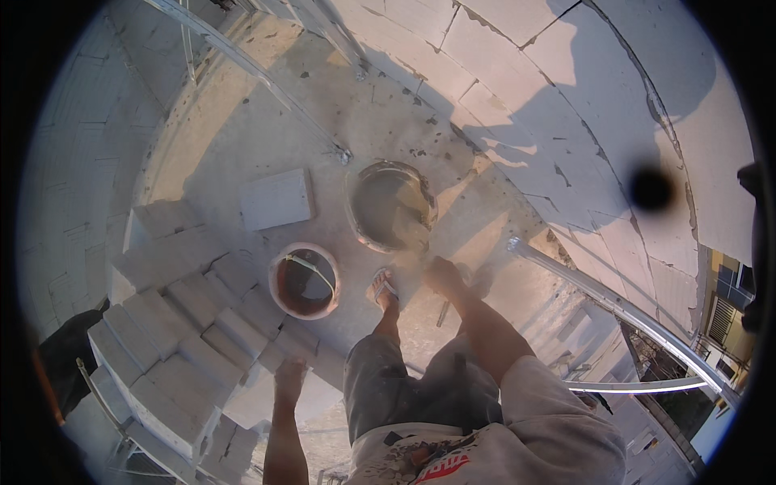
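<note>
My right hand (pixel 443 277) is closed in a fist just below the larger round tub. What it grips, if anything, is hidden and hazy. That tub (pixel 351 212) holds grey wet mortar (pixel 388 202), which reaches its lower right rim. My left hand (pixel 290 378) hangs beside the stacked pale blocks (pixel 194 323), its fingers curled in and nothing visible in them. Between the stack and my sandalled foot (pixel 383 287) stands a smaller reddish tub (pixel 279 284) with dark liquid. A thin greenish stick (pixel 311 267) leans inside it.
A pale block (pixel 277 199) lies flat on the dusty floor beyond the tubs. The block wall (pixel 517 89) rises at the right. Metal poles stand at the upper left (pixel 242 61) and right (pixel 614 303). A short dark bar (pixel 443 314) shows beside my right leg.
</note>
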Motion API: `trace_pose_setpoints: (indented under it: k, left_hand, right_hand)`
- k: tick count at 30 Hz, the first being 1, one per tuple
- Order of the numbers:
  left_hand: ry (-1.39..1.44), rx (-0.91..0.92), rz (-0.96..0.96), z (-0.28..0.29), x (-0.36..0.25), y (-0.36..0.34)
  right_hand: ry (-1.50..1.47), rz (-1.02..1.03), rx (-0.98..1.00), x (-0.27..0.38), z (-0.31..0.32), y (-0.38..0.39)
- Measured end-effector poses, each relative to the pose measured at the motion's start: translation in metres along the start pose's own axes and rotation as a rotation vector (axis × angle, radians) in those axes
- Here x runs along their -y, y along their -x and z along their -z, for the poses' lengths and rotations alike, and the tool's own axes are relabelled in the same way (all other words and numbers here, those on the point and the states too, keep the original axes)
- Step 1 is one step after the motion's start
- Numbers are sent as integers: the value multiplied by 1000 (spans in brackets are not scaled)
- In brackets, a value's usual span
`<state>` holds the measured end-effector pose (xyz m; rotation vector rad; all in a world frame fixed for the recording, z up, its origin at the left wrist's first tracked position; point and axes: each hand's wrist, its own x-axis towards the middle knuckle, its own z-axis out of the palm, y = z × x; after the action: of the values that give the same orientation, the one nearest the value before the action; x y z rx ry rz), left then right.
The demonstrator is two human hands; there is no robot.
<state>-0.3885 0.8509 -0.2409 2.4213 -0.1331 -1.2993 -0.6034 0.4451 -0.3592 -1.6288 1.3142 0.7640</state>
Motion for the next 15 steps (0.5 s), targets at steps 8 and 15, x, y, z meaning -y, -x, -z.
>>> trace_pose_setpoints:
  k: [8,15]
  left_hand:
    - [209,195,626,-63,110,57]
    - [219,214,323,-72,71,19]
  right_hand:
    - [208,132,48,50,-77,-194]
    - [-390,129,195,-26,-46,-131]
